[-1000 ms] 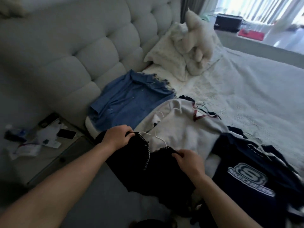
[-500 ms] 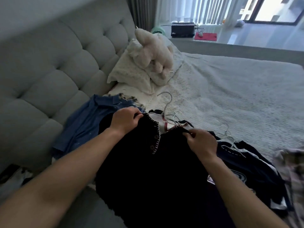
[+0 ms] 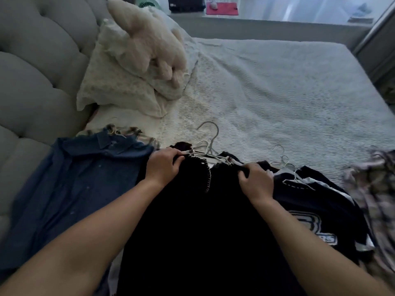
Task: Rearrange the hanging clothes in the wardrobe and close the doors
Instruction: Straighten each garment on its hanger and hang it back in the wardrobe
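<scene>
A black cardigan (image 3: 201, 227) with pale stitched edging lies spread on the bed in front of me, on a white hanger (image 3: 210, 144) whose hook points away. My left hand (image 3: 163, 165) grips its left shoulder, and my right hand (image 3: 255, 180) grips the right shoulder. A blue denim shirt (image 3: 79, 180) lies flat to the left. A navy sweatshirt (image 3: 320, 210) with a white logo lies to the right on another white hanger (image 3: 287, 167). The wardrobe is out of view.
A plaid garment (image 3: 376, 189) sits at the right edge. A cream pillow (image 3: 119, 88) and plush toy (image 3: 147, 41) lean at the grey tufted headboard (image 3: 32, 67). The white bedspread (image 3: 277, 99) stretches beyond the clothes. A red item (image 3: 222, 8) rests on the far ledge.
My view swung right and down toward the bed. Both hands carried the black cardigan farther onto the bed, over the grey sweater that showed before.
</scene>
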